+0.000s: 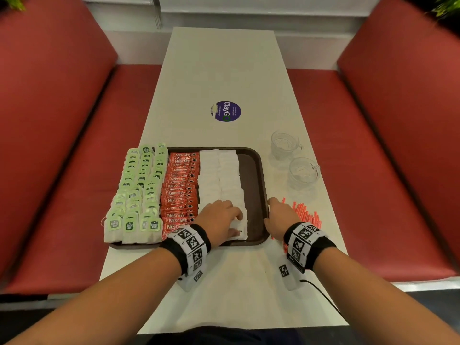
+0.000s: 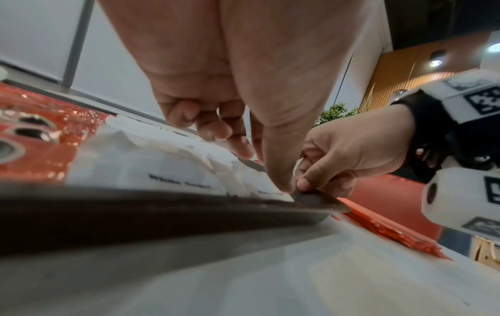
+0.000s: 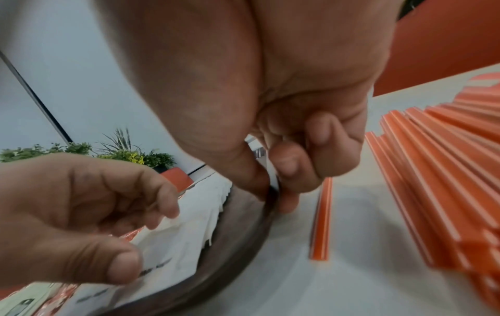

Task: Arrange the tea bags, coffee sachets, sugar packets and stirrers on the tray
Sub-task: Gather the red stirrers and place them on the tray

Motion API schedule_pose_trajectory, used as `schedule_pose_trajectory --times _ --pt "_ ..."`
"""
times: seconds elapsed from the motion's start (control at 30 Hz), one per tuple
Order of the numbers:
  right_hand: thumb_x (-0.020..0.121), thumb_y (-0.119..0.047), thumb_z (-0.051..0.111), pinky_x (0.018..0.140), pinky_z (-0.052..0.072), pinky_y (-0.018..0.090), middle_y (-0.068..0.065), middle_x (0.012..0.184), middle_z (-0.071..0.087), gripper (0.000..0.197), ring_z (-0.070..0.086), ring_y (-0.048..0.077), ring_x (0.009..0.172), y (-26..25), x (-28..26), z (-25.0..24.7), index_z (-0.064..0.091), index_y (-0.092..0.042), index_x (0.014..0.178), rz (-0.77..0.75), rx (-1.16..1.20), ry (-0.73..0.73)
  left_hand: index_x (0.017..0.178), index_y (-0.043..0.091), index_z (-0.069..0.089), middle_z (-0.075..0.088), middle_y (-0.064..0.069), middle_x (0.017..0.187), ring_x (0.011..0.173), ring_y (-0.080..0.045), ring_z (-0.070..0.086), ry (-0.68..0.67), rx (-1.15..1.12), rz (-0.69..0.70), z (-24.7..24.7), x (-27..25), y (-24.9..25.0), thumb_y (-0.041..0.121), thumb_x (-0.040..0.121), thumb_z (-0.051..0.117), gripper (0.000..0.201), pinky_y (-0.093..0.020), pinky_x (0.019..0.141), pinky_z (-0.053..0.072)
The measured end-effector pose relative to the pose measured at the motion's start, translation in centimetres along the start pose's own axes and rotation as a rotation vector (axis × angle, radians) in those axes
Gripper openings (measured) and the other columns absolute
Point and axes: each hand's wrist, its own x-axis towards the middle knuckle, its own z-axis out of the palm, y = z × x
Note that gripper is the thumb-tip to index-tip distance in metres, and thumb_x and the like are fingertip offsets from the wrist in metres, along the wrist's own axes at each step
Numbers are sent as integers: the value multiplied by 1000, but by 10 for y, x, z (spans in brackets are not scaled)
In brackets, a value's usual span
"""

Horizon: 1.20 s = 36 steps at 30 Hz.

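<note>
Brown tray (image 1: 256, 175) at table (image 1: 219, 70) centre: tea bags (image 1: 135, 185) at 9 o'clock, coffee sachets (image 1: 180, 185) middle, sugar packets (image 1: 220, 175) toward 3. Left hand (image 1: 219, 217), fingers loosely bent, rests on nearest sugar packets. Right hand (image 1: 280, 216) pinches tray's 3 o'clock rim. Stirrers (image 1: 305, 214) lie on table just right of it.

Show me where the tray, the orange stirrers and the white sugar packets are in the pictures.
tray (image 1: 252, 185): head view, on the bare brown floor near its right rim.
orange stirrers (image 3: 443, 162): right wrist view, on the middle of the pile on the table.
white sugar packets (image 1: 219, 175): head view, on the middle of the white rows.
</note>
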Motion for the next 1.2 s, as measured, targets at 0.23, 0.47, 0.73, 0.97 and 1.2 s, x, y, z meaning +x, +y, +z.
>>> schedule_pose_trajectory --times 0.23,0.47,0.73,0.97,1.2 --pt "98 -13 57 73 52 30 13 109 64 34 59 23 84 -2 -7 4 42 -7 128 -5 1 -36 118 29 63 58 4 119 107 -22 51 -78 111 14 4 -8 2 42 92 64 28 -37 89 40" --pt "100 -23 53 72 46 31 15 115 64 38 63 30 96 10 -18 -6 41 -7 133 -85 -16 -41 113 28 64 61 5 112 106 -19 53 -8 25 -62 -3 -3 22 47 95 56 28 -36 91 44" --pt "90 -3 47 90 47 33 7 128 58 50 57 26 115 81 -14 -71 49 -19 138 -241 -321 -112 125 13 59 63 -8 120 111 -27 57 -3 -28 -191 1 53 109 43 98 52 41 -38 91 47" --pt "70 -35 85 98 47 44 7 132 46 95 47 29 122 130 -8 -78 33 -18 147 -485 -578 -124 133 4 46 49 -13 132 125 -29 45 -20 -50 -471 27 83 167 55 95 52 64 -38 102 41" --pt "76 -38 80 103 42 46 8 145 38 90 41 30 129 135 2 -72 32 -20 150 -623 -577 -20 126 13 48 49 -8 123 116 -27 43 -3 -18 -440 54 79 178 70 71 70 83 -40 99 43"
